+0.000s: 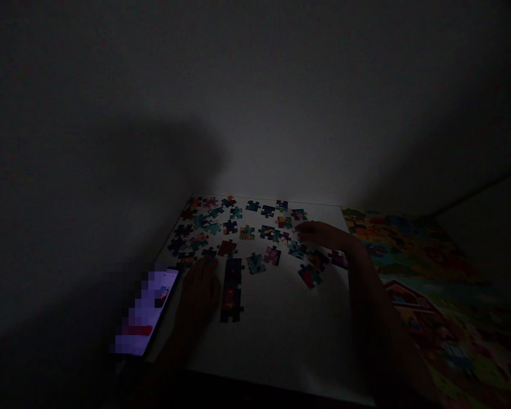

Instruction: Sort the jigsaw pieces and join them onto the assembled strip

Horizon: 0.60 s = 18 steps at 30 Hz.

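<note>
Many loose jigsaw puzzle pieces lie on a white tabletop (276, 335) in dim light. My left hand (199, 287) rests on the table, fingers loosely bent, tips beside a dark puzzle piece (209, 252). Just right of it, a short strip of joined puzzle pieces (231, 292) runs upright. My right hand (323, 234) reaches in from the right, fingers stretched left over the pieces, near an orange and teal puzzle piece (284, 222) and a blue puzzle piece (297, 250). Shadow blurs its fingertips; I see nothing gripped.
A lit phone (149, 312), partly pixelated, lies at the table's left edge. On the right spreads a colourful farm picture (426, 318), partly behind my right forearm. A plain wall (281, 113) rises behind the table.
</note>
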Motion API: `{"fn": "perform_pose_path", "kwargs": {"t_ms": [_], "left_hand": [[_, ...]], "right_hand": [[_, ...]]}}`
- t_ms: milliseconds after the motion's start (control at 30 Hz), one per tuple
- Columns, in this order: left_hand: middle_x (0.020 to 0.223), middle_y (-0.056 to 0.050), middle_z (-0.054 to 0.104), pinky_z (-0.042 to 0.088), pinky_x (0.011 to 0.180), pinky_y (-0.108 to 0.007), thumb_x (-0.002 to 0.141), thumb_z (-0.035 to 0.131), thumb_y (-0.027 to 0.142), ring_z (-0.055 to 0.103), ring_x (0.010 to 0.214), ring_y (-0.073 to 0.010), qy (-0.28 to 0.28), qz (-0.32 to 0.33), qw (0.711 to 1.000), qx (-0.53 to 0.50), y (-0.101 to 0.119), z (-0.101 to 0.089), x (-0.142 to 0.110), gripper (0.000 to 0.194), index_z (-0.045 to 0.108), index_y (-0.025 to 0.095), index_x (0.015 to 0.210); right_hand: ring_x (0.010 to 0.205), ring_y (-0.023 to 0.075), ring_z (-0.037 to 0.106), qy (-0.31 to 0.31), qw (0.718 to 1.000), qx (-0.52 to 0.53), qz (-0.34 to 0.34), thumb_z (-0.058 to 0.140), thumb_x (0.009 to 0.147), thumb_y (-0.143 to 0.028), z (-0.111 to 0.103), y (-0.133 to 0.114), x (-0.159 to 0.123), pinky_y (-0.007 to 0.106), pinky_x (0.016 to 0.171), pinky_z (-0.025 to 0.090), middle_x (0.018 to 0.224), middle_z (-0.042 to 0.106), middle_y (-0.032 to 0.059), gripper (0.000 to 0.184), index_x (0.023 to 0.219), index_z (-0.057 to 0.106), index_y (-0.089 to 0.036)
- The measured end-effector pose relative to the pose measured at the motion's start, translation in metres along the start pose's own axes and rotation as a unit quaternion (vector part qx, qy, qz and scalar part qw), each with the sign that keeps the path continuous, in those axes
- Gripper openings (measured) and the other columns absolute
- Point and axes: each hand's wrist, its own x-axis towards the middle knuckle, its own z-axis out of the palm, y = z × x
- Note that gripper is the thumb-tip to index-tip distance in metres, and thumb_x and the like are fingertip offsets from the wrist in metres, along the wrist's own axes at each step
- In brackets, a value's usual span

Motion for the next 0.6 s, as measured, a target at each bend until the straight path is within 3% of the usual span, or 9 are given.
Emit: {"fn": "perform_pose_path", "kwargs": {"t_ms": [267, 600], "left_hand": [[0.131, -0.017, 0.056, 0.044, 0.102, -0.053, 0.095, 0.035, 0.025, 0.052, 0.123, -0.0322, 0.004, -0.002, 1.000, -0.010, -0.003, 0.002, 0.003, 0.041, 0.056, 0.015, 0.128], [0.133, -0.021, 0.055, 0.045, 0.100, -0.055, 0.095, 0.033, 0.025, 0.051, 0.124, -0.0354, -0.004, 0.019, 1.000, 0.007, -0.005, 0.002, 0.004, 0.043, 0.055, 0.011, 0.129]], "right_hand": [[0.125, 0.0297, 0.055, -0.009, 1.000, -0.012, -0.008, 0.050, 0.091, -0.056, -0.010, -0.002, -0.008, 0.046, 0.111, 0.040, 0.136, 0.059, 0.0077, 0.052, 0.128, 0.062, -0.023], [0.121, 0.0294, 0.058, 0.003, 1.000, -0.008, 0.021, 0.051, 0.092, -0.049, -0.017, 0.003, -0.014, 0.045, 0.108, 0.043, 0.133, 0.062, 0.0092, 0.046, 0.125, 0.063, -0.020]]}}
